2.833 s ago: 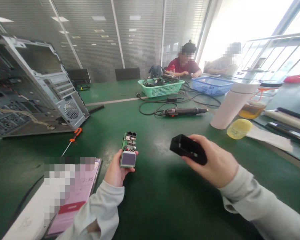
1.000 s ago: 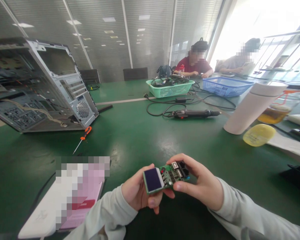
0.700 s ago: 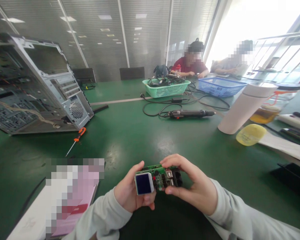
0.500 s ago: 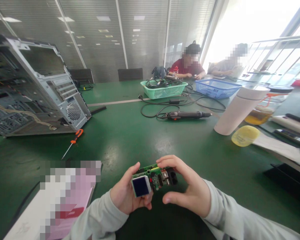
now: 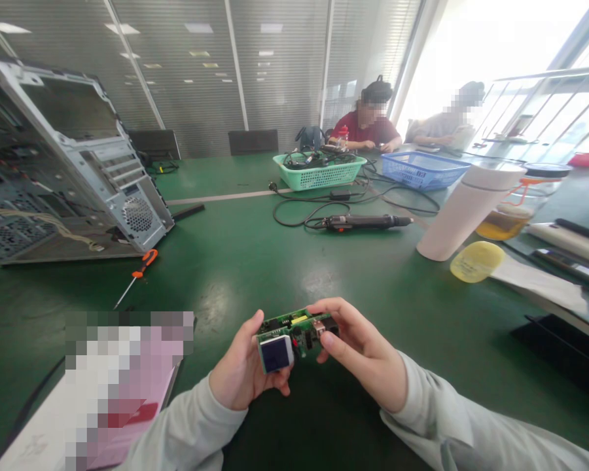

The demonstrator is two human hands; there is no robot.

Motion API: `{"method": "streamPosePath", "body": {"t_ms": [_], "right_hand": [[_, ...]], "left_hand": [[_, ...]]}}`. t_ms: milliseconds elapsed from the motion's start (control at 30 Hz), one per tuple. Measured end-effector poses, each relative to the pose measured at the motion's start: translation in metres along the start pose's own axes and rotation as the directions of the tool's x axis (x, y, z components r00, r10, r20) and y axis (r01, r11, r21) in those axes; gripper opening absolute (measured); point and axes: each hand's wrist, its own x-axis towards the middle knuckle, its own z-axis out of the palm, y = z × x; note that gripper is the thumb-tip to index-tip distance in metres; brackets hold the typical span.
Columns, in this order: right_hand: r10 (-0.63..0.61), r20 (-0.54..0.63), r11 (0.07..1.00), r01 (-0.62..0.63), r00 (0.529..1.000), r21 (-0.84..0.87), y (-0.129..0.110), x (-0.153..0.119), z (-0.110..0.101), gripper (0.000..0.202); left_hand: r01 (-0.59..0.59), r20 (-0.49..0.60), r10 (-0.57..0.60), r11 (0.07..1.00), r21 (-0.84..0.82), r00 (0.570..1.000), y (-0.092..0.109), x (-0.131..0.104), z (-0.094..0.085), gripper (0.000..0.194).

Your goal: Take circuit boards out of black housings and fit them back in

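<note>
A green circuit board (image 5: 302, 340) with a small dark square screen (image 5: 276, 354) in a white frame is held up over the near part of the table. My left hand (image 5: 243, 366) grips its left end, thumb at the upper corner and fingers curled below the screen. On the right end, my right hand (image 5: 363, 347) has closed, its thumb pressed on the front by a metal connector and its index finger along the top edge. Parts of the board's right end are hidden by the fingers.
An open metal computer case (image 5: 78, 163), an orange screwdriver (image 5: 144, 263) and papers (image 5: 127, 392) are on the left. Ahead are a black electric screwdriver (image 5: 363, 222), green basket (image 5: 319, 175) and blue basket (image 5: 425, 171). Right: white tumbler (image 5: 466, 212). Two people sit beyond.
My right thumb has moved up onto the board's front, closing my right hand on it. The board has tilted so more of its top edge shows. The view has shifted slightly.
</note>
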Motion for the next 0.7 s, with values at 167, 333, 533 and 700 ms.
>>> {"method": "streamPosePath", "body": {"t_ms": [167, 333, 533, 700], "right_hand": [[-0.022, -0.039, 0.997, 0.019, 0.999, -0.073, 0.005, -0.003, 0.002, 0.044], [-0.015, -0.04, 0.97, 0.004, 0.999, -0.244, 0.001, -0.005, 0.005, 0.048], [-0.073, -0.063, 0.92, 0.043, 0.995, -0.391, -0.002, -0.005, 0.008, 0.047], [-0.052, -0.078, 0.897, 0.012, 0.996, -0.443, -0.002, -0.005, 0.008, 0.052]], "left_hand": [[-0.012, 0.062, 0.009, 0.999, 0.046, 0.998, -0.008, 0.006, -0.007, 0.057], [-0.051, 0.1, 0.043, 0.995, 0.081, 0.994, -0.013, 0.007, -0.009, 0.056], [-0.08, 0.11, 0.074, 0.996, 0.045, 0.991, -0.014, 0.009, -0.01, 0.054], [-0.083, 0.133, 0.077, 0.996, 0.042, 0.988, -0.013, 0.008, -0.01, 0.051]]}}
